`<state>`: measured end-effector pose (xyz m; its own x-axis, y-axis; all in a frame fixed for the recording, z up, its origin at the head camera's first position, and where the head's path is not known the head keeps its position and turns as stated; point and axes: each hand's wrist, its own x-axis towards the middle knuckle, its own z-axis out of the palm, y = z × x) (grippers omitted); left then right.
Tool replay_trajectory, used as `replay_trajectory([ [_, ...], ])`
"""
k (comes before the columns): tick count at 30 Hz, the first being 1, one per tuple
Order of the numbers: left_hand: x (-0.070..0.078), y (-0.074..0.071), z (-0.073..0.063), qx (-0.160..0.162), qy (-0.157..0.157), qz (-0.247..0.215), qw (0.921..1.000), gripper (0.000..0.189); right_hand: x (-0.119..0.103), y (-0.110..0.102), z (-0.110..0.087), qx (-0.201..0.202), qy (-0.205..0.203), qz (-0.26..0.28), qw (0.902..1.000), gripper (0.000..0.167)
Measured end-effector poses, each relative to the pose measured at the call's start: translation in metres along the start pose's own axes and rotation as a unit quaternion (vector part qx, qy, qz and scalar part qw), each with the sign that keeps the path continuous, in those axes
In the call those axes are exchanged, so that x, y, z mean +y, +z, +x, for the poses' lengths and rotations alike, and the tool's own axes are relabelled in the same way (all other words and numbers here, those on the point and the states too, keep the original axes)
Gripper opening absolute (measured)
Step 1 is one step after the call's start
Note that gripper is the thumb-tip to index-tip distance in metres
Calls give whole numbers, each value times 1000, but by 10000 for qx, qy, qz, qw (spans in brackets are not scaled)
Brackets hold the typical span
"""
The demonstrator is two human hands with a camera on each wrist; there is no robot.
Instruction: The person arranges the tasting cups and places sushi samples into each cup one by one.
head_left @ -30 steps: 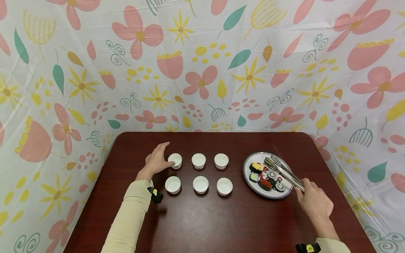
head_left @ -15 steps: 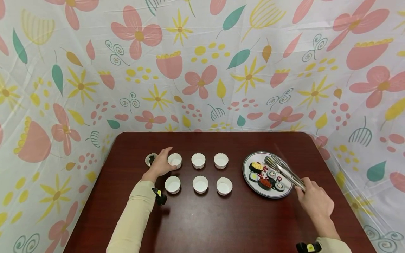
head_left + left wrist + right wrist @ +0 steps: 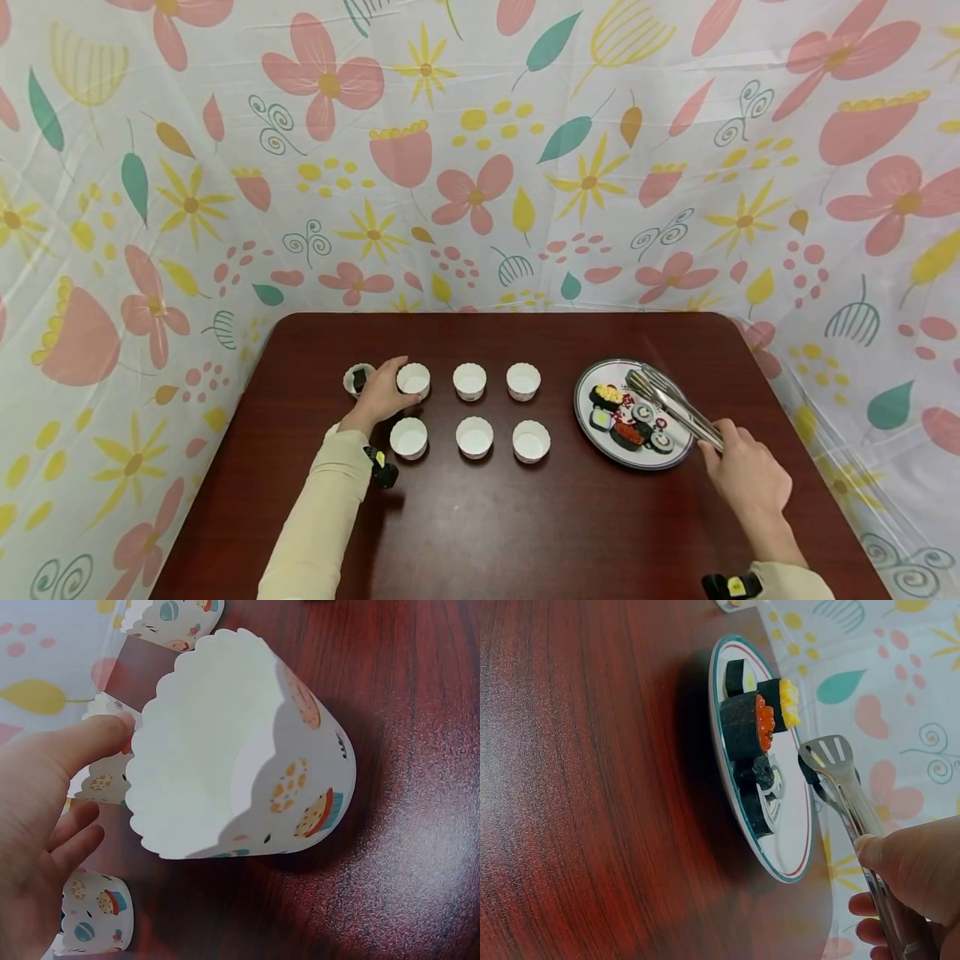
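My left hand [image 3: 380,397] reaches to the back row of white scalloped paper baking cups. Its thumb and fingers are spread round the second baking cup [image 3: 413,381]; in the left wrist view the thumb [image 3: 105,739] lies at the rim. The baking cup to its left holds a dark sushi piece [image 3: 360,380]. My right hand [image 3: 747,477] grips metal tongs [image 3: 693,427], their head over a round plate [image 3: 600,451]. On that plate lie toy-like sushi pieces, among them one with orange roe [image 3: 765,724] and one with yellow topping [image 3: 788,703]. A dark shape shows at the tongs' tips.
More baking cups stand in two rows: one [image 3: 469,382] and another [image 3: 523,382] at the back, several in front, such as the one [image 3: 408,439] near my left wrist. My left forearm partly hides the front-left cup. A flowered cloth [image 3: 480,183] hangs behind the dark red table [image 3: 480,525].
My left hand has moved slightly right and closed in round the second back cup, uncovering the leftmost cup with its sushi piece. The right hand and tongs have stayed put.
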<state>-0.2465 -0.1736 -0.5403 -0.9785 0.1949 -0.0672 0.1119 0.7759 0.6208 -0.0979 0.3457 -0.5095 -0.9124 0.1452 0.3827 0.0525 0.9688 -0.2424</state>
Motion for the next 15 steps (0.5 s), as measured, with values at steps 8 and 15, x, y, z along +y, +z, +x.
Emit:
replay_trajectory([
  [8, 0, 1, 2, 89, -5, 46, 9999, 75, 0, -1, -1, -116, 99, -18, 9999, 32],
  [15, 0, 2, 3, 80, -87, 53, 9999, 70, -3, -4, 0, -215, 137, -47, 9997, 32],
])
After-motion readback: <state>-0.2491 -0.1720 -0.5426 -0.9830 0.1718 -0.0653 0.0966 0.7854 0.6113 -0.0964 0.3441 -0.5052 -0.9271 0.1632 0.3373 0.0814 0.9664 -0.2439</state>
